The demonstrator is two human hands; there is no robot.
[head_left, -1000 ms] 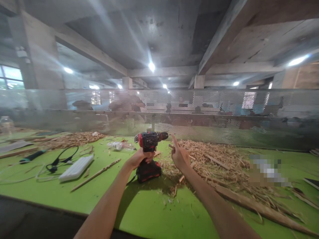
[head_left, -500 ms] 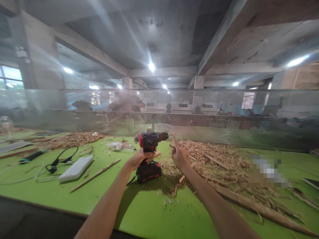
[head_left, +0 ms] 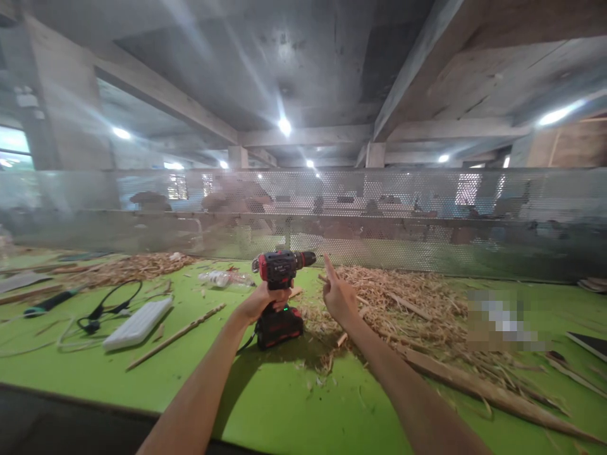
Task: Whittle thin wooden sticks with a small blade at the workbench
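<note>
A black and red cordless drill (head_left: 279,268) stands upright on its battery base (head_left: 279,328), its chuck aimed right. My left hand (head_left: 260,300) is wrapped round the drill's grip, and a small green light shows on the base. To the right, my right hand (head_left: 340,297) points its index finger up, just beyond the chuck's tip and apart from it. Its other fingers are curled. A small light-coloured end shows beside them; whether they hold it is unclear. Wood shavings (head_left: 403,287) lie behind and beside this hand.
A carved wooden stick (head_left: 175,335), a white power bank (head_left: 138,323), black earphones (head_left: 107,309) and a clear plastic bottle (head_left: 225,279) lie left on the green table (head_left: 284,404). A long wooden piece (head_left: 484,385) lies right. A perforated metal screen (head_left: 332,221) stands behind.
The whole view has shifted slightly, so everything appears a little further left. My left hand keeps its hold on the drill, and my right index finger still points up near the chuck.
</note>
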